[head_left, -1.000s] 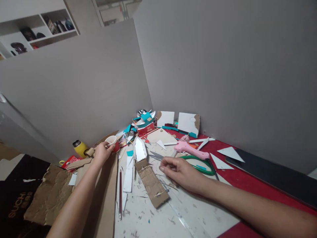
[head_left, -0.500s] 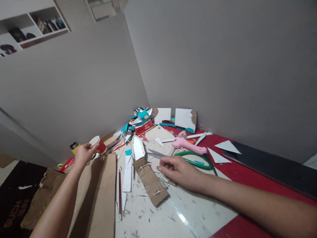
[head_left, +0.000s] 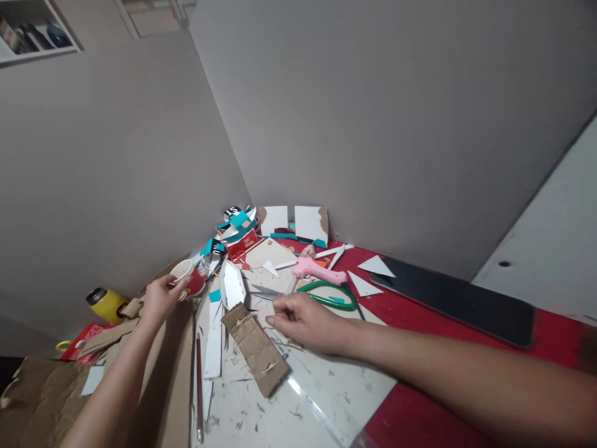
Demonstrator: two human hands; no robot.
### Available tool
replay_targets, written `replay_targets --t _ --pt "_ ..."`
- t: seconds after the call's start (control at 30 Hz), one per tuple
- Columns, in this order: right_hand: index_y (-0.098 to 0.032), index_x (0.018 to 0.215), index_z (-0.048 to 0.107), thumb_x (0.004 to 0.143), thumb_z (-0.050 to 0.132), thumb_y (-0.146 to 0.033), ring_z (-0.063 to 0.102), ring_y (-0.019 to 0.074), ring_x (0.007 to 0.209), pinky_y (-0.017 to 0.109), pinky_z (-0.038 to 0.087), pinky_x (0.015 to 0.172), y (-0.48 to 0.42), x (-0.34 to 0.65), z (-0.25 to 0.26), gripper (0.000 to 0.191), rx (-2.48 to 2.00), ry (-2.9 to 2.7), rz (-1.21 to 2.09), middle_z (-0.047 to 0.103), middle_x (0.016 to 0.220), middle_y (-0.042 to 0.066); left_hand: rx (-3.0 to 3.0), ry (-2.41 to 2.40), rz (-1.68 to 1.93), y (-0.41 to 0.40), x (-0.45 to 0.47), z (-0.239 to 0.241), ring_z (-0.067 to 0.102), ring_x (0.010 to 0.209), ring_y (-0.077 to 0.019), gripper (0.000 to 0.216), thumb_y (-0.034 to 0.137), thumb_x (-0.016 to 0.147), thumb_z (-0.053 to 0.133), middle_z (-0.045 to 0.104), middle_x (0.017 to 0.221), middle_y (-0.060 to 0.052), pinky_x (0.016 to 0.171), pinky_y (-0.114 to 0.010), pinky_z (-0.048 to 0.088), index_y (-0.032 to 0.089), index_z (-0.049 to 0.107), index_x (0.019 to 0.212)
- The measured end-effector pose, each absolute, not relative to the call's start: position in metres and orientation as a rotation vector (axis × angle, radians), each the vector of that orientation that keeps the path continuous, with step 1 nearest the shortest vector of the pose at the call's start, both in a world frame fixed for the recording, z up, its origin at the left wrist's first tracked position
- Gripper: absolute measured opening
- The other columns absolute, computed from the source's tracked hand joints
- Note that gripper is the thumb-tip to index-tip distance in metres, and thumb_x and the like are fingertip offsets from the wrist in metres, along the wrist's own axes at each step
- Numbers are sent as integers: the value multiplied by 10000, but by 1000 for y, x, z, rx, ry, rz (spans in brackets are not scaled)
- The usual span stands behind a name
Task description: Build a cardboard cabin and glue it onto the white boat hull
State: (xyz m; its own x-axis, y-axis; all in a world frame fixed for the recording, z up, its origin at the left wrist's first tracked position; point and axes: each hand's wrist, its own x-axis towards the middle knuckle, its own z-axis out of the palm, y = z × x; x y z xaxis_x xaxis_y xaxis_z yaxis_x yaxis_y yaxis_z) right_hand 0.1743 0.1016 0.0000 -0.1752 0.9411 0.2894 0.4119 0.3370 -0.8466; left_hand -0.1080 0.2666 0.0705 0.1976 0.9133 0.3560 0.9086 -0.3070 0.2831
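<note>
The left hand [head_left: 161, 298] grips a cup [head_left: 196, 284], beyond and left of the card [head_left: 256, 351]. The right hand [head_left: 298, 318], apart, curls just right of the card over scissors [head_left: 265, 292]; whether it holds them, I cannot tell. A pink tool [head_left: 321, 271] lies farther right; walls [head_left: 396, 124] stand beyond. Nearer, flecked board [head_left: 345, 386] spreads, edged by red cloth [head_left: 410, 410].

Left hand [head_left: 160, 300] masks part of the paper cup [head_left: 198, 285] — right hand [head_left: 301, 320] blots out the middle of the green-handled scissors [head_left: 305, 287], can't tell if it pinches anything — clear ruler [head_left: 311, 402] runs out at the bottom edge, shelf [head_left: 46, 55] chopped top left, its contents blurred
</note>
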Motion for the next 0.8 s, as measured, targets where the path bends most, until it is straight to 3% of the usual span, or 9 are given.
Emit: replay_targets --t 0.5,0.8 --pt "-197 582 356 828 499 -279 348 93 537 237 250 506 100 173 1 297 -1231 -1761 817 362 545 -59 2516 1797 824 276 -92 51 573 600 -190 427 570 768 509 666 663 -66 569 -262 361 170 640 693" --pt "-203 568 345 830 495 -301 341 99 534 243 249 516 97 173 7 318 -1230 -1792 824 363 531 -57 2548 1804 733 271 -100 58 481 512 -148 456 580 786 514 570 532 -10 507 -250 284 167 613 620"
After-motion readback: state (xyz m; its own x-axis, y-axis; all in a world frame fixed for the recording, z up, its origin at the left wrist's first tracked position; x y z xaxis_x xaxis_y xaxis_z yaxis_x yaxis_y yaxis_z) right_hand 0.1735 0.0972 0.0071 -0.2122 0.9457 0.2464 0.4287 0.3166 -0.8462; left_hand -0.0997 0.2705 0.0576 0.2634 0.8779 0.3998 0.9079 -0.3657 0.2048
